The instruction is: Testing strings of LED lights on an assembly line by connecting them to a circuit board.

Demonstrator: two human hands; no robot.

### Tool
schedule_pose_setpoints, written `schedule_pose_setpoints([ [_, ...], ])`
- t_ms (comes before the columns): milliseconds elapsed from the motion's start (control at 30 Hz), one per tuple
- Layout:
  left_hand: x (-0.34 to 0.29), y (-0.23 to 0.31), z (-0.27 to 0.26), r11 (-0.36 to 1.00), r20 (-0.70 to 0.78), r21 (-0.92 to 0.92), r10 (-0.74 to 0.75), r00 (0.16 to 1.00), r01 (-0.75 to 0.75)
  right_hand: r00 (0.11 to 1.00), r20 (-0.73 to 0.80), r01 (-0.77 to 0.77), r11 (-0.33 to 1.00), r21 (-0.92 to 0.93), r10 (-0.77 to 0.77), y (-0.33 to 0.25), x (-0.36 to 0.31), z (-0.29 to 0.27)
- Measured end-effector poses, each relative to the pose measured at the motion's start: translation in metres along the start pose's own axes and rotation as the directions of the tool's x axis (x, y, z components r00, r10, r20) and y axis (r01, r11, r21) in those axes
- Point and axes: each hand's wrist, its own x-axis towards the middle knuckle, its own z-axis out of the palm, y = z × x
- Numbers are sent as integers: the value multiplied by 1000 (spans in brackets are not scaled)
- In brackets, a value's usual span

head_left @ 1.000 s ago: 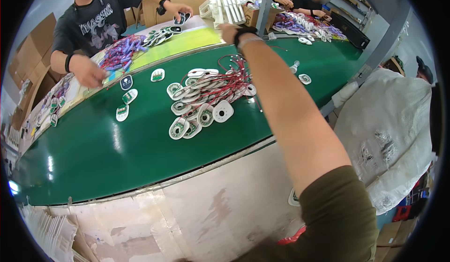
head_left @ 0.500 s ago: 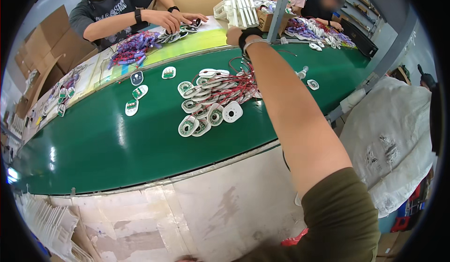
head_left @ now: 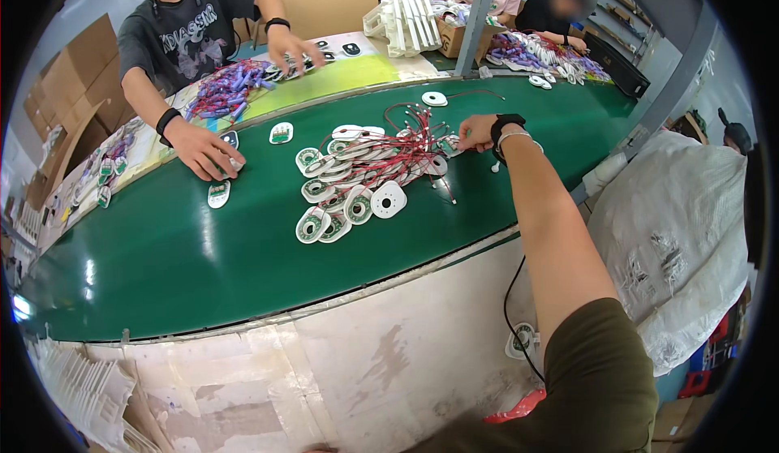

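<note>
My right hand [head_left: 477,134] reaches over the green conveyor belt, fingers pinched at the edge of a white oval casing [head_left: 449,142]. This casing lies at the right side of a pile of white oval casings [head_left: 345,169] with ring-shaped green circuit boards and red wires. A bundle of red wires [head_left: 418,141] with small white plugs fans out between the pile and my hand. Beyond my hand, a single white oval casing [head_left: 434,98] lies with its wire stretched to the right. My left hand does not show.
Across the green belt [head_left: 162,250], a co-worker's hand [head_left: 203,151] is over small boards. Purple wired parts [head_left: 231,88] are heaped on the far table. A white rack [head_left: 410,23] stands beside a metal post [head_left: 476,23]. At right hangs a white sack [head_left: 669,242].
My right hand has come nearer, from beside the white rack to the pile's right edge. The co-worker's one hand has moved onto the belt's boards. The pile appears slightly further left.
</note>
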Motion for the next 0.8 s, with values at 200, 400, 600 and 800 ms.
schedule_pose_setpoints([
  [200,1,-3,1,1000,-16,15,20,1000,-20,999,-20,49,999,-8,-49,0,2,1],
  [400,1,-12,-1,998,9,36,43,999,-43,1000,-13,22,1000,-18,-22,-3,-2,1],
  [600,1,-18,1,999,-19,34,37,999,-36,1000,10,8,1000,-20,-8,2,5,1],
  [800,3,-9,10,999,-26,-24,21,999,-22,999,21,31,999,-43,-30,-10,13,-2],
])
